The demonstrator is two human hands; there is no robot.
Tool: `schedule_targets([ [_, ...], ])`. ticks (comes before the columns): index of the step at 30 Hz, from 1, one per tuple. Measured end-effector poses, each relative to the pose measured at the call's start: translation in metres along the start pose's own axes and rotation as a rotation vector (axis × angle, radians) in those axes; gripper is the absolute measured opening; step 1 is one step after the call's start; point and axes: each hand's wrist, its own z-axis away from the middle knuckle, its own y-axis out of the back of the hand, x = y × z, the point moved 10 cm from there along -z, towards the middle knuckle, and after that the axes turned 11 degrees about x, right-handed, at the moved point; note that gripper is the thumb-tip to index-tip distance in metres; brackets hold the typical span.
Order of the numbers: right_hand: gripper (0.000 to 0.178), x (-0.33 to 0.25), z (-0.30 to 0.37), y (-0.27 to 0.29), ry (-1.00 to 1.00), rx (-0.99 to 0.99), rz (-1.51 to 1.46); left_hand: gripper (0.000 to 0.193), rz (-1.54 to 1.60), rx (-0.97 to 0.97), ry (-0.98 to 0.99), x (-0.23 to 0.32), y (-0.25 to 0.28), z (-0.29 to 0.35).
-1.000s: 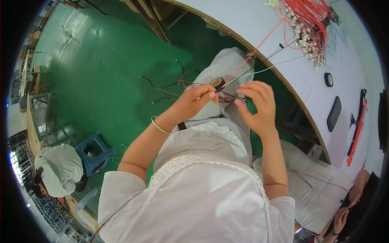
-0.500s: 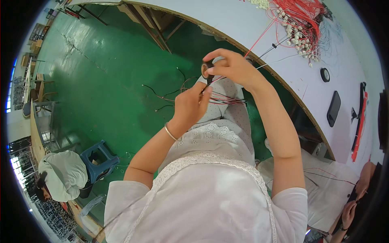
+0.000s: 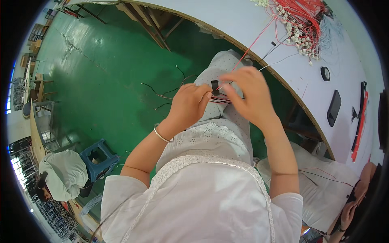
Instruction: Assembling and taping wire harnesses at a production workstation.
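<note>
My left hand (image 3: 187, 104) is closed on a bundle of thin red, black and white wires (image 3: 221, 99) above my lap. Loose black wire ends (image 3: 152, 88) fan out to its left over the floor. A roll of black tape (image 3: 215, 86) hangs edge-on at the bundle, right beside my left fingertips. My right hand (image 3: 251, 95) is just right of the roll, slightly blurred, its thumb and fingers apart with nothing seen between them. Red and white wires run from the bundle under my right hand up to the table.
On the white table (image 3: 243, 22) lie a heap of red wires with white connectors (image 3: 300, 36), another black tape roll (image 3: 325, 74), a dark phone (image 3: 334, 108) and a red-and-black strip (image 3: 360, 121). A blue stool (image 3: 99, 160) and a seated person are at left; another person's hands (image 3: 347, 214) at lower right.
My right hand has come down and to the right, and its fingers have opened off the tape roll. The roll has dropped from above my left hand to beside its fingertips.
</note>
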Motion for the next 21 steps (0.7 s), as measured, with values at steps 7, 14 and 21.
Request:
schedule_targets([
  [7, 0.021, 0.065, -0.005, -0.113, -0.138, -0.648, 0.278, 0.004, -0.461, 0.108, -0.308, 0.034, 0.004, 0.002],
  [14, 0.025, 0.065, 0.014, -0.113, -0.283, -0.855, 0.364, 0.007, -0.376, 0.136, -0.088, 0.025, -0.002, 0.009],
  [21, 0.026, 0.056, -0.001, -0.107, -0.504, -0.691, -0.328, 0.013, -0.216, 0.238, -0.030, 0.005, -0.005, 0.028],
])
